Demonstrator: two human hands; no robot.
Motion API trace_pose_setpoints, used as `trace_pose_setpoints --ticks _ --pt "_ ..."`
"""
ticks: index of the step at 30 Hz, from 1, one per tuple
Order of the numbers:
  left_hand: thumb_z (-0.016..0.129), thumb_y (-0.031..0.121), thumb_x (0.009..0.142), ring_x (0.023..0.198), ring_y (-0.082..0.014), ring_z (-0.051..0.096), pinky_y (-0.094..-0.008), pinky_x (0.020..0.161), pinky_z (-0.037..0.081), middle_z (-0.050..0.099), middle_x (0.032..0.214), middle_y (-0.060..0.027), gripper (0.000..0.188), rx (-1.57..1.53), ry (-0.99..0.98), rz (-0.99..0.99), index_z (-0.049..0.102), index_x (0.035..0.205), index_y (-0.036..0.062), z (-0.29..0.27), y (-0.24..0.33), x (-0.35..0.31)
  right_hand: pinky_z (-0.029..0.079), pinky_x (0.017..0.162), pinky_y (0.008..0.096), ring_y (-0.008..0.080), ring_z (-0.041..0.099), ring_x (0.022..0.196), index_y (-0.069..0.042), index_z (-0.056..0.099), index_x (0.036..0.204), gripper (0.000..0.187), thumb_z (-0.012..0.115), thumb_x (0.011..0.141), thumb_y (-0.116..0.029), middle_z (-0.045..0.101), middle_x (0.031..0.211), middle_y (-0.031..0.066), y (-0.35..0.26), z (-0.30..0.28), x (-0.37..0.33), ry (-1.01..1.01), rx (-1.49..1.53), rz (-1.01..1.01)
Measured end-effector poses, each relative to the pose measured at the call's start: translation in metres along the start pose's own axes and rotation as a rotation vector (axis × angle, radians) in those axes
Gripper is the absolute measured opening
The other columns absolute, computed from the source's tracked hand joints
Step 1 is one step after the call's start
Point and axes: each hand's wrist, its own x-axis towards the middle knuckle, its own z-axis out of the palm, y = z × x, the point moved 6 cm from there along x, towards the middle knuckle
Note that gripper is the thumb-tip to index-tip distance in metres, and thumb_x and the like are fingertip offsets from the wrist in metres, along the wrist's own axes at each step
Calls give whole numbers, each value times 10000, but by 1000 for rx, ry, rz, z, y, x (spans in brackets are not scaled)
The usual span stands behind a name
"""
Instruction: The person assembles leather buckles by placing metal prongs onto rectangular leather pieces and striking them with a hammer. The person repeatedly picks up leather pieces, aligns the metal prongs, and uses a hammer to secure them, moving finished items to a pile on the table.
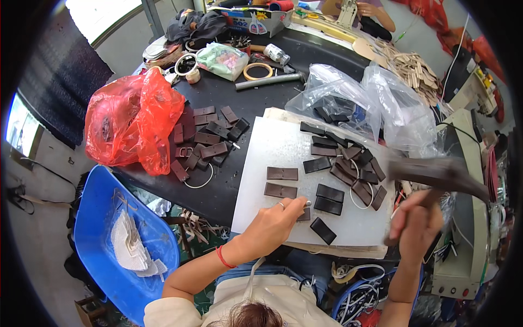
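Note:
In my raised right hand is a hammer, its head smeared by motion over the right side of the white board. My left hand rests at the board's near edge, fingertips pinched around a small silver-tipped piece, mostly hidden, that I cannot make out. Under those fingers a brown rectangular piece is partly covered. Two more brown rectangular pieces lie just beyond. To the right are black rectangular pieces, a single tilted black one, and a mixed brown and black pile with a pale ring on it.
A red plastic bag and another heap of brown pieces sit on the dark table at left. Clear plastic bags lie behind the board. A blue tub stands lower left. Another person's arm shows at the far top.

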Motion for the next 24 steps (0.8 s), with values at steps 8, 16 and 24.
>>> trace_pose_setpoints --ticks 8,16,24 --pt "597 5 904 809 -262 696 -327 675 548 677 936 -156 160 -89 146 -65 539 1052 -14 -2 -9 0 437 450 413 321 590 516 -48 490 759 377 714 845 -338 567 570 138 30 43 3 -493 -1052 -234" --pt "541 44 965 892 -163 678 -274 789 571 656 963 -110 180 -636 63 -376 474 1127 2 1 -35 1 439 415 414 337 562 451 -45 484 728 387 723 836 -330 539 503 117 56 53 -29 -559 -1033 -222" --pt "561 4 939 933 -150 672 -280 819 552 689 967 -130 158 -433 14 -192 513 1087 -24 -4 -21 -3 441 433 410 331 566 472 -47 480 720 397 727 831 -336 548 532 116 60 52 -29 -555 -1023 -209"
